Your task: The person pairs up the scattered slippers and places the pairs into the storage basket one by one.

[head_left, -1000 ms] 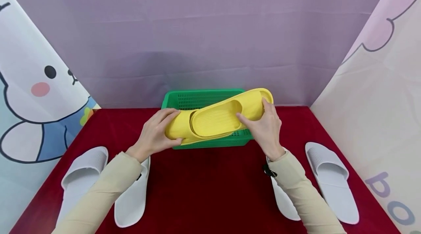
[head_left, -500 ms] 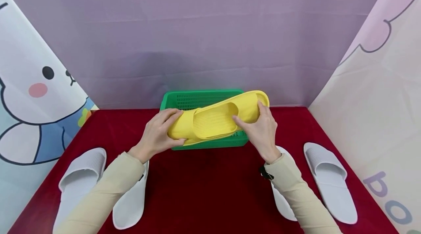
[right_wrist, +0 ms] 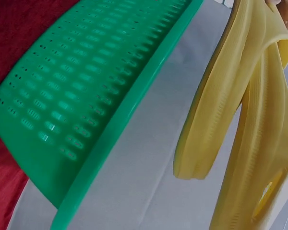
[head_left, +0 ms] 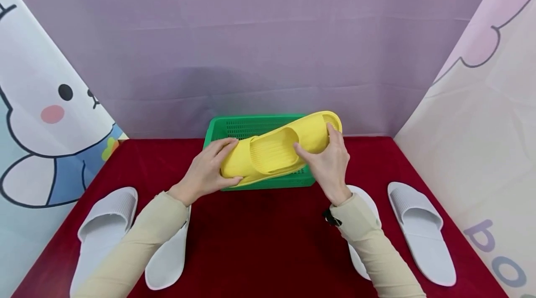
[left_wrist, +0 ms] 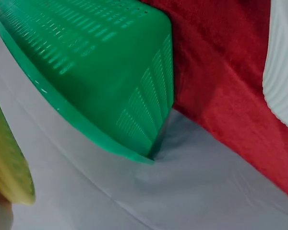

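Two yellow slippers, fitted heel into heel so that they overlap, are held up over the green basket (head_left: 293, 181) in the head view. The overlapping yellow slippers (head_left: 274, 151) slant upward to the right. My left hand (head_left: 207, 170) grips the toe of the left slipper, thumb below and fingers on top. At the other end, my right hand (head_left: 331, 161) grips the strap of the right slipper. The right wrist view shows both yellow slippers (right_wrist: 259, 96) beside the basket's rim (right_wrist: 129, 105). Only a yellow edge (left_wrist: 9, 163) enters the left wrist view.
On the red cloth (head_left: 268, 242), a white slipper (head_left: 102, 223) lies at left with another white slipper (head_left: 167, 261) partly under my left sleeve. White slippers also lie on the right, one at the far right (head_left: 427, 237). A lilac curtain (head_left: 268, 47) hangs behind the basket.
My hands have come slightly closer together, and the yellow slippers have slid further into each other, their overall length shrinking. The basket and the white slippers have stayed in place.
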A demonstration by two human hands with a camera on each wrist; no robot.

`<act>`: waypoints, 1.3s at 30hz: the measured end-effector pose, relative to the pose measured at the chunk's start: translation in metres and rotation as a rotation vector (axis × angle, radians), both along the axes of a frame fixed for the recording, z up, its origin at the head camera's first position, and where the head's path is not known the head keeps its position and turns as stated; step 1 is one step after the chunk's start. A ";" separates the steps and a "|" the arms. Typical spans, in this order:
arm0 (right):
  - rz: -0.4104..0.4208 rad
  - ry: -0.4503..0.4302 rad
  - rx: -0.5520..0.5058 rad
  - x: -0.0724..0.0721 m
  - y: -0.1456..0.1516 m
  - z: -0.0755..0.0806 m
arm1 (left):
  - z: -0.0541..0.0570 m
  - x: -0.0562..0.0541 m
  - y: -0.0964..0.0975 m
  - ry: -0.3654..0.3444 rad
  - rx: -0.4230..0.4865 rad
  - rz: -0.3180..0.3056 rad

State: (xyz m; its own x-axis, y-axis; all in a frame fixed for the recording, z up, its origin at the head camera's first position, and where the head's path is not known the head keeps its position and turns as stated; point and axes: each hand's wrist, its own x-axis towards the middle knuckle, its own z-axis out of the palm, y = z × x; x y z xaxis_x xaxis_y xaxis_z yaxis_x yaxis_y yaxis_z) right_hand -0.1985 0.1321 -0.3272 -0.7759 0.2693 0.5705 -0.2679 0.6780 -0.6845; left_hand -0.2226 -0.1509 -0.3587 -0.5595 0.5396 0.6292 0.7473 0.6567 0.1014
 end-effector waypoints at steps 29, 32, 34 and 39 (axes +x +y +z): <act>0.157 0.038 0.199 0.018 0.019 0.014 | -0.005 0.002 -0.009 0.142 -0.019 0.050; 0.245 0.220 0.324 0.012 0.031 0.016 | -0.005 0.003 -0.015 0.126 -0.019 0.043; 0.339 0.294 0.464 0.007 0.039 0.017 | -0.005 0.003 -0.018 0.122 -0.032 0.031; 0.517 0.298 0.871 -0.001 0.053 0.014 | -0.004 0.006 -0.024 0.133 -0.077 -0.019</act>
State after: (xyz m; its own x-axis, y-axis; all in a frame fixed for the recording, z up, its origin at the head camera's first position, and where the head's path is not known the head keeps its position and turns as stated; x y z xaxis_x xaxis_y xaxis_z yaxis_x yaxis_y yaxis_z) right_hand -0.2000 0.1855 -0.3137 -0.4758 -0.6487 0.5939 -0.7419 0.6587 0.1251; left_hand -0.2169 -0.1753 -0.3623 -0.4633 0.5985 0.6536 0.7629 0.6447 -0.0494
